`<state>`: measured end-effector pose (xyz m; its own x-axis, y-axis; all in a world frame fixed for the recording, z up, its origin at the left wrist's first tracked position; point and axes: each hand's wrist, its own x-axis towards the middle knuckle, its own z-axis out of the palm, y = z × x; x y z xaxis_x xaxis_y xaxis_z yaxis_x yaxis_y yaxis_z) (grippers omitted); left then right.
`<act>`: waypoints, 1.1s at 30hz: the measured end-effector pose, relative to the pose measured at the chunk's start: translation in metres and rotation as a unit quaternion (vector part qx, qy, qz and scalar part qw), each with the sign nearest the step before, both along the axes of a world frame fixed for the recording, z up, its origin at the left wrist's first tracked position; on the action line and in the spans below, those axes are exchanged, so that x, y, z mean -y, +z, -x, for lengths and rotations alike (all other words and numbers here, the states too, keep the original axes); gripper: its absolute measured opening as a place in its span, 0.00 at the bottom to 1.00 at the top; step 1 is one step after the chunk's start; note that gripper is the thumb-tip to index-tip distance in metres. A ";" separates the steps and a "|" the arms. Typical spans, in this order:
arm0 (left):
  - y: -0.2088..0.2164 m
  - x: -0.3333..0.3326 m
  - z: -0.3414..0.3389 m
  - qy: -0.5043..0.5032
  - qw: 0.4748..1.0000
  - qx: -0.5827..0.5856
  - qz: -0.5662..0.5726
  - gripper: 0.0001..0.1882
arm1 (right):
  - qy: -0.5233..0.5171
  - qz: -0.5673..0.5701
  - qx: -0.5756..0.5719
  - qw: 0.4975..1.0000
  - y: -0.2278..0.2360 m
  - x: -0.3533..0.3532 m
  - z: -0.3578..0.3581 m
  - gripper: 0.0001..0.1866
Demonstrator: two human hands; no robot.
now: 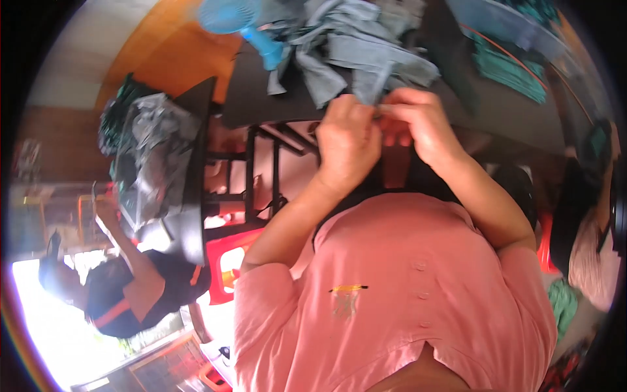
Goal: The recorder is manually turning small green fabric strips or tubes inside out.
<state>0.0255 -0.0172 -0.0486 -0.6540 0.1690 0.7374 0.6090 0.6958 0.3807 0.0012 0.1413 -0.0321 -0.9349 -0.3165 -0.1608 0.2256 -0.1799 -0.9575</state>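
Note:
My left hand (pixel 351 138) and my right hand (pixel 428 127) meet at the table's near edge, fingers curled and fingertips close together. Between them comes the end of a grey-blue cloth piece (pixel 371 81), pinched by both hands. My fingers hide the gripped part, and any smaller thing there is too small to make out. Just beyond lies a loose heap of grey-blue cloth pieces (pixel 346 29), some hanging toward me over the dark table (pixel 251 98).
A blue handheld fan (pixel 230 14) stands at the far left of the table. Dark green folded cloth (pixel 509 68) lies right, below a clear plastic bin (pixel 516 23). Left, a bag of cloth (pixel 157 150) rests on another table near a person (pixel 130 287). A red stool (pixel 222 261) stands beside me.

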 end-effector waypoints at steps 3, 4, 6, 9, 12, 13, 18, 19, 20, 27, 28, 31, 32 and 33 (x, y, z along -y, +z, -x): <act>0.010 -0.005 -0.008 -0.019 0.996 0.061 -0.057 0.07 | -0.004 -0.008 0.005 1.000 -0.004 -0.006 0.005 0.05; 0.007 -0.005 -0.008 -0.019 0.989 0.103 -0.103 0.06 | 0.006 -0.002 0.010 1.000 -0.003 -0.006 0.003 0.05; 0.002 0.001 -0.006 -0.002 0.970 0.181 -0.164 0.06 | 0.021 0.002 0.013 1.000 0.000 0.001 -0.001 0.05; 0.003 0.004 -0.006 0.050 0.980 0.148 -0.126 0.07 | 0.032 -0.010 -0.001 0.999 0.000 0.010 -0.008 0.06; 0.000 0.001 -0.006 0.071 0.994 0.046 -0.068 0.10 | 0.023 0.020 0.016 0.999 -0.003 0.014 -0.011 0.07; -0.001 0.000 -0.006 0.071 0.994 0.044 -0.068 0.10 | 0.023 0.021 0.015 0.999 -0.003 0.015 -0.009 0.07; -0.002 -0.008 -0.017 0.055 0.992 0.034 -0.107 0.09 | 0.001 0.010 0.036 0.999 -0.006 0.012 -0.003 0.07; -0.003 -0.008 -0.017 0.040 0.988 0.050 -0.143 0.07 | 0.002 0.009 0.036 0.999 -0.006 0.011 -0.003 0.07; -0.004 -0.006 -0.016 0.042 0.988 0.050 -0.143 0.07 | 0.002 0.012 0.026 1.000 -0.007 0.010 -0.003 0.07; 0.001 -0.005 -0.013 0.005 0.986 0.104 -0.131 0.06 | 0.000 0.020 -0.015 1.000 -0.012 0.002 -0.006 0.06; -0.001 -0.005 -0.012 0.001 0.987 0.098 -0.128 0.06 | 0.002 0.020 -0.015 1.000 -0.010 0.002 -0.006 0.06; -0.006 -0.006 -0.009 -0.018 0.978 0.123 -0.170 0.06 | 0.001 0.014 -0.001 1.000 -0.005 0.001 -0.006 0.06; -0.006 -0.008 -0.008 -0.018 0.978 0.121 -0.170 0.06 | -0.004 0.008 -0.007 1.000 -0.011 -0.001 -0.005 0.06; -0.006 -0.011 -0.009 -0.004 0.987 0.083 -0.139 0.06 | -0.010 0.002 -0.012 1.000 -0.014 -0.001 -0.004 0.07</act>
